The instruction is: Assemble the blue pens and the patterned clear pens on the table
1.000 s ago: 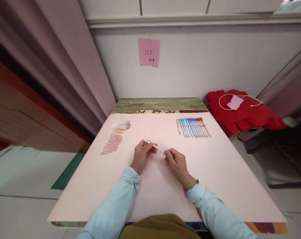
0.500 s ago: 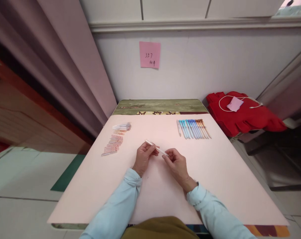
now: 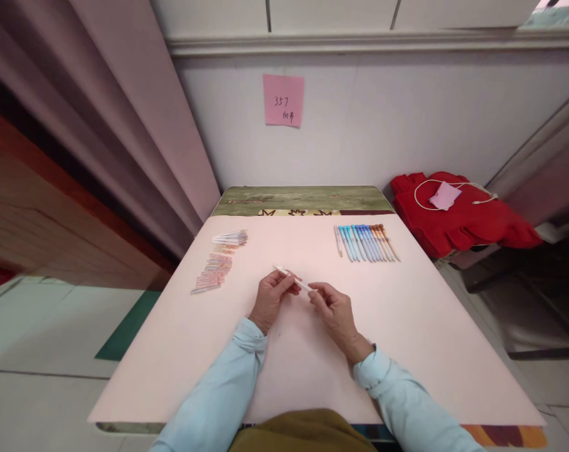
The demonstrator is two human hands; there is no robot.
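Fingers (image 3: 284,285) of the left hand (image 3: 271,300) pinch one end of a thin white pen (image 3: 291,279), while those of the right hand (image 3: 334,309) grip its other end, so the slim, smooth rod runs slantwise between the two hands just above the tabletop (image 3: 406,339). Both hands are closed on it; whether it is one piece or two joined parts is too small to tell. Pale pink sheet covers the tabletop, matte and flat. Far right lies a neat row of blue and orange pens (image 3: 366,242), side by side and touching. Far left sits a column of small pinkish pieces (image 3: 212,274) with a bundle of clear tubes (image 3: 230,237) at its top, well apart from the hands. Light blue sleeves (image 3: 228,383) cover both forearms.
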